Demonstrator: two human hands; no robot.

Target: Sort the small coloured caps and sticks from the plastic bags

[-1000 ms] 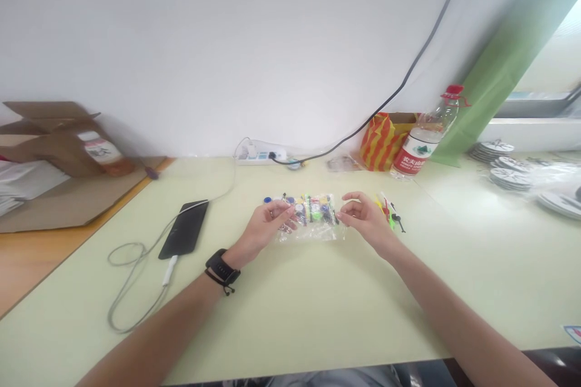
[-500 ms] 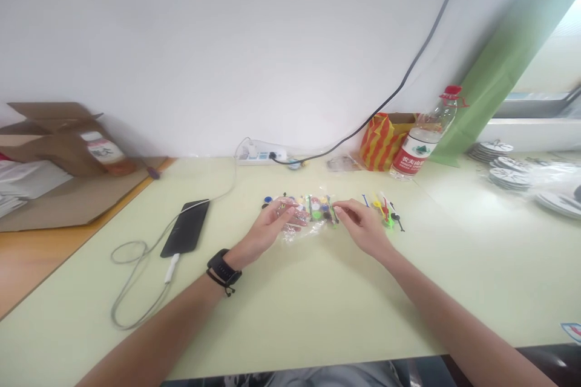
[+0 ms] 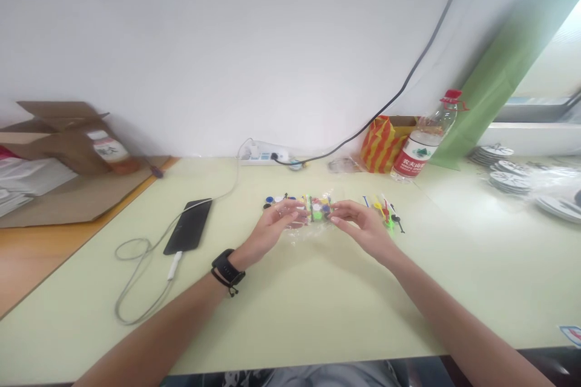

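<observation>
Between my hands is a clear plastic bag (image 3: 316, 211) holding small coloured pieces, with white, green, blue and yellow showing. My left hand (image 3: 272, 227), with a black watch on its wrist, is closed on the bag's left part, thumb against fingers. At the bag's right edge, my right hand (image 3: 365, 228) grips with curved fingers and thumb, a small gap showing between them. Small round blue and black pieces (image 3: 269, 201) lie just beyond my left hand. Thin coloured plastic sticks (image 3: 385, 214), yellow, red, green and black, lie beyond my right hand.
A black phone (image 3: 188, 227) on a white cable lies at left. Behind stand a power strip (image 3: 263, 155), a striped bag (image 3: 381, 145) and a water bottle (image 3: 415, 154). Stacked white discs (image 3: 508, 178) sit at right, a cardboard box (image 3: 63, 151) at far left.
My right thumb and fingers have parted a little and shifted slightly at the bag's edge. My left hand keeps its hold. The whole view has moved slightly.
</observation>
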